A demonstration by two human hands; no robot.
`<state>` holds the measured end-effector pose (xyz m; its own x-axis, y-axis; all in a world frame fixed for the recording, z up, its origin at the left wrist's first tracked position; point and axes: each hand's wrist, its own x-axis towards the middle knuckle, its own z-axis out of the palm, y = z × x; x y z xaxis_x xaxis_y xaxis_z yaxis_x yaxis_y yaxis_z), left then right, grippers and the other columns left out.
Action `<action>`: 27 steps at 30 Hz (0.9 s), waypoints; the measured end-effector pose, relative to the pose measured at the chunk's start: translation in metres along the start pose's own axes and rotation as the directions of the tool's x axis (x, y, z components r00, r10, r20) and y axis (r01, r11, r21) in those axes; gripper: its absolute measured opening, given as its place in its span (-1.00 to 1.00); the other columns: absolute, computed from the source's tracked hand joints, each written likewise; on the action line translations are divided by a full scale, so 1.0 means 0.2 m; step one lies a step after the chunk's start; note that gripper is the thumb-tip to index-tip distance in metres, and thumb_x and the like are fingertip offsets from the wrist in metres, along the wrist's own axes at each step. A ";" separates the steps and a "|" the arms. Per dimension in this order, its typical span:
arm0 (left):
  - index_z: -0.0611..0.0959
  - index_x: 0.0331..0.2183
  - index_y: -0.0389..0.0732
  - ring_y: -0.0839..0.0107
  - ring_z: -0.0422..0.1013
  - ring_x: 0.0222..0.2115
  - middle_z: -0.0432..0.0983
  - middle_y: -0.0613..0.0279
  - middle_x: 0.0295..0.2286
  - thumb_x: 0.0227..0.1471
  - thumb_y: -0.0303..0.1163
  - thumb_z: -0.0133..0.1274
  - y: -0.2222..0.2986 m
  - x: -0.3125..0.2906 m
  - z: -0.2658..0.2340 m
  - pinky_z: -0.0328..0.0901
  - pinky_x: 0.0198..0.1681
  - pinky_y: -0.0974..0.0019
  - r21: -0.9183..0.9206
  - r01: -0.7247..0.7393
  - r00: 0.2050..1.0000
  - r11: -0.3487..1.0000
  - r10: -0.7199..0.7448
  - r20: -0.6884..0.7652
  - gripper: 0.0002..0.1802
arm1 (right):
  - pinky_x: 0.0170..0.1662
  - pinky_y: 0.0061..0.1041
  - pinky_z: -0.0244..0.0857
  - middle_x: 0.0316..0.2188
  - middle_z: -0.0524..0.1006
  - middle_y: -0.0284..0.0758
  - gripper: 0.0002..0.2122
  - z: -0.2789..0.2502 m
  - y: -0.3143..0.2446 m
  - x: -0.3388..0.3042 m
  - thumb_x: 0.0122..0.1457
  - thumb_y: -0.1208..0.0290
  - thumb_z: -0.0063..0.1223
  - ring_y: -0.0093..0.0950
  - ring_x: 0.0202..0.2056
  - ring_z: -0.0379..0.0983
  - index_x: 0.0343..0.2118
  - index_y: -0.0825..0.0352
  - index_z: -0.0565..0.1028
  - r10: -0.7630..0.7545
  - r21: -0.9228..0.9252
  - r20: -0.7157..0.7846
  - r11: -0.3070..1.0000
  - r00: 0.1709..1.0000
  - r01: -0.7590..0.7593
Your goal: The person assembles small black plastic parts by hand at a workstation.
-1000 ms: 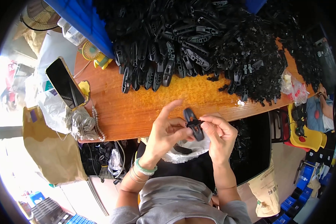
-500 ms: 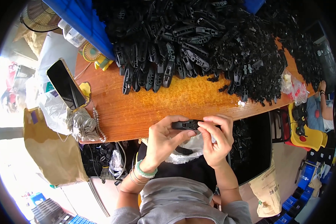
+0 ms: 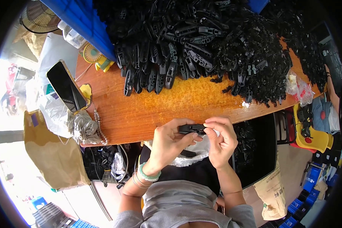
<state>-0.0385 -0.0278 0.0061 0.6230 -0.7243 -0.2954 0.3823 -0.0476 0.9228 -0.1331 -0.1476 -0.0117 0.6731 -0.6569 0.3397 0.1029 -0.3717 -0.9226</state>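
Just off the near edge of the wooden table (image 3: 148, 114), the left hand (image 3: 167, 142) and right hand (image 3: 222, 142) pinch a black plastic piece (image 3: 192, 129) endwise between fingertips, seemingly for fitting, beside the heaped black parts (image 3: 216, 45).

two bare hands, a left hand (image 3: 170, 141) and a right hand (image 3: 221, 141), share one flat black plastic clip part (image 3: 191, 129). one dark-screened smartphone (image 3: 67, 86) lies on one brown wooden table (image 3: 155, 110), near one small yellow desk fan (image 3: 92, 54). the heaped black plastic parts (image 3: 216, 41) are too many to count.
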 end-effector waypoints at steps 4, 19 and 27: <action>0.47 -0.16 -0.46 0.49 0.53 -0.38 0.58 0.08 -0.41 0.01 -0.60 0.11 -0.01 0.01 0.00 0.41 -0.38 0.53 -0.028 -0.036 0.999 0.999 0.035 -0.033 -0.69 | -0.27 -0.51 0.29 -0.35 0.51 -0.26 -0.87 -0.02 0.02 0.00 -0.06 0.68 0.18 -0.39 -0.30 0.40 -0.39 0.41 0.55 -0.214 -0.215 0.008 0.954 0.977 0.211; 0.52 -0.29 -0.40 0.53 0.49 -0.51 0.56 0.14 -0.50 -0.05 -0.59 0.15 -0.02 0.02 0.01 0.38 -0.44 0.52 0.220 -0.142 0.989 0.965 0.145 0.002 -0.78 | -0.33 -0.68 0.33 -0.34 0.51 -0.31 -0.69 -0.09 0.05 -0.04 0.05 0.65 0.16 -0.64 -0.43 0.40 -0.10 0.52 0.46 0.397 0.303 0.311 0.819 0.863 -0.486; 0.45 -0.33 -0.32 0.61 0.44 -0.51 0.54 0.19 -0.49 -0.10 -0.60 0.18 -0.09 0.05 0.09 0.31 -0.46 0.56 0.286 -0.229 0.962 0.930 0.261 -0.079 -0.74 | -0.33 -0.70 0.29 -0.40 0.49 -0.36 -0.72 -0.09 0.05 -0.04 0.13 0.60 0.10 -0.66 -0.40 0.40 -0.08 0.55 0.45 0.419 0.320 0.282 0.807 0.863 -0.496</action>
<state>-0.0521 -0.0469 -0.0090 0.7534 -0.6546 -0.0632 0.0179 -0.0757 0.9970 -0.1508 -0.1588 -0.0210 0.8308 -0.5374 -0.1449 -0.0166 0.2362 -0.9716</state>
